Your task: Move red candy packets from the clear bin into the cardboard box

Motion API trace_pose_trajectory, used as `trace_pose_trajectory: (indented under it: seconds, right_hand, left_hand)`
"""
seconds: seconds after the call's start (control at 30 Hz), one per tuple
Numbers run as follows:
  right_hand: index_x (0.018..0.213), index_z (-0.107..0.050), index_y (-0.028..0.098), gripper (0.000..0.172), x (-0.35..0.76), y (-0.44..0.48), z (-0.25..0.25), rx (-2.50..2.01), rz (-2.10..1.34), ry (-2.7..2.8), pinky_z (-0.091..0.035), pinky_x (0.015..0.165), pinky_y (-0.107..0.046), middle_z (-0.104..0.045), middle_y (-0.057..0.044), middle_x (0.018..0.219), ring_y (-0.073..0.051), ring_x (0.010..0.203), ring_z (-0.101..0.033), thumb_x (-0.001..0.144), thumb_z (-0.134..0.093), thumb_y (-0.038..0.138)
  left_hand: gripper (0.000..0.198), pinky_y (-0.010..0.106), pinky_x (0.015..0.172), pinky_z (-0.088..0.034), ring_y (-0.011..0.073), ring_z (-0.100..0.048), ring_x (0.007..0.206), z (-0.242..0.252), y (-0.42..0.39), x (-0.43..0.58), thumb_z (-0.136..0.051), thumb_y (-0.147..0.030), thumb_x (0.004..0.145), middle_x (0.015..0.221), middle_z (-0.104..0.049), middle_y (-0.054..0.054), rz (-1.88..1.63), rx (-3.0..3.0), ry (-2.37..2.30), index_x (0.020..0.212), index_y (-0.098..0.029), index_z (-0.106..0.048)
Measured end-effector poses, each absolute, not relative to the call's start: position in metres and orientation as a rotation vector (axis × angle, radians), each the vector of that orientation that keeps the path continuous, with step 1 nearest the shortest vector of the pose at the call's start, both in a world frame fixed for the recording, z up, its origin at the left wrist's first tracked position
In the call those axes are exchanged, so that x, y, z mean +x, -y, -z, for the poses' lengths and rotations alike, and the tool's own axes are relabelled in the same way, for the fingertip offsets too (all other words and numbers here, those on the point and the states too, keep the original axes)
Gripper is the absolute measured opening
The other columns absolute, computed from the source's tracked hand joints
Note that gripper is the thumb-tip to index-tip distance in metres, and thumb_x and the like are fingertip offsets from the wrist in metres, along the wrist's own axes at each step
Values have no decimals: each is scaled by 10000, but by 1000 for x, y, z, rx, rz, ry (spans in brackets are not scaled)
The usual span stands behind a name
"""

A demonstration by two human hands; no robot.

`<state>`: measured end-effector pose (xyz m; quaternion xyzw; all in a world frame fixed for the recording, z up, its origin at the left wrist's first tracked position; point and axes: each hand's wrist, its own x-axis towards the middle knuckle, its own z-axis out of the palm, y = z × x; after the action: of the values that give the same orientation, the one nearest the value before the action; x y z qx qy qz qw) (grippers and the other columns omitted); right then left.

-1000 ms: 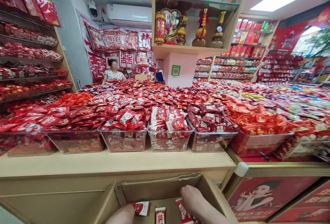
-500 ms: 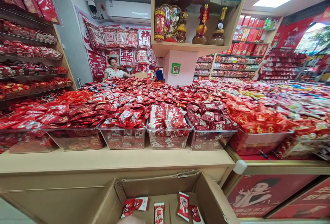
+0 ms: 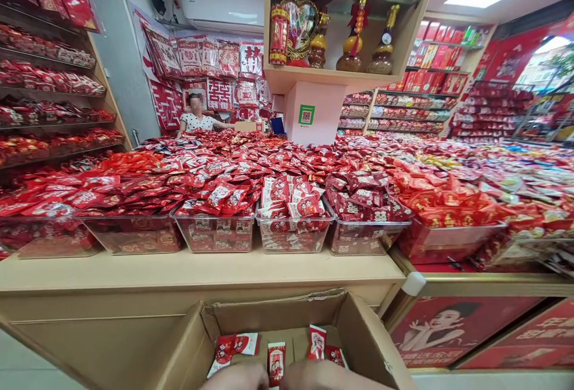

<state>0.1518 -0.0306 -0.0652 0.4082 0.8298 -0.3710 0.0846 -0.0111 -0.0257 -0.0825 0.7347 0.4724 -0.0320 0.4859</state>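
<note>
Both of my hands show only at the bottom edge, over the open cardboard box. My left hand is at the box's lower left, close to two overlapping small red-and-white packets. My right hand lies to the right of a single upright packet, which stands out between the two hands. Beyond my right hand are another red packet and one partly covered packet. The fingers of both hands are cut off or hidden, so what they hold does not show.
Behind the box runs a cream counter with clear plastic bins heaped with red packets. A display case stands on a pillar above. A person is at the far back. Shelves of red goods line the left wall.
My right hand has come into view from below, and my left hand shows more. The camera view has tilted slightly downward. The packets in the box lie much as before.
</note>
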Motion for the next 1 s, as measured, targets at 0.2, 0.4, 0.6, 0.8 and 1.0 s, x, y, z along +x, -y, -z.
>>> trace_pose_trajectory:
  seconds: [0.2, 0.4, 0.6, 0.8, 1.0]
  right_hand:
    - [727, -625, 165, 189, 174, 5, 30, 1629, 1148, -2483, -423, 641, -258, -637, -54, 727, -201, 762, -583, 568, -553, 92]
    - [867, -526, 165, 252, 173, 2, 1, 1393, 2678, -2186, -430, 556, -226, -596, -13, 767, -131, 678, -557, 647, -579, 277]
    - [648, -484, 148, 301, 160, 3, 3, 1646, 2817, -2181, -378, 505, -211, -536, 23, 556, -82, 494, -480, 621, -617, 416]
    - [592, -537, 131, 302, 159, 2, 11, 1771, 2548, -2421, -337, 499, -209, -504, 23, 526, -82, 491, -423, 618, -612, 422]
    - [566, -584, 122, 327, 158, 1, 11, 1832, 2433, -2473, -314, 496, -210, -487, 21, 496, -87, 490, -394, 604, -609, 446]
  left_hand:
    - [111, 199, 499, -345, 103, -422, 534, 27, 3, -32, -472, -138, 608, 565, -422, -70, -496, 1661, -1315, 709, -183, -483]
    - [142, 205, 623, -380, 99, -458, 644, -2, 3, -16, -459, -213, 719, 680, -432, -57, -859, 1550, -1221, 857, -203, -429]
    - [279, 234, 651, -412, 117, -511, 675, 2, 8, -6, -564, -265, 686, 736, -531, -29, -1003, 1311, -1067, 946, -197, -489]
    - [281, 225, 579, -401, 123, -489, 601, 13, 8, -5, -631, -306, 637, 650, -595, -6, -845, 1349, -1160, 853, -127, -616]
    - [282, 209, 540, -396, 132, -488, 628, 5, 12, -3, -618, -340, 648, 691, -595, -1, -859, 1369, -1167, 854, -147, -622]
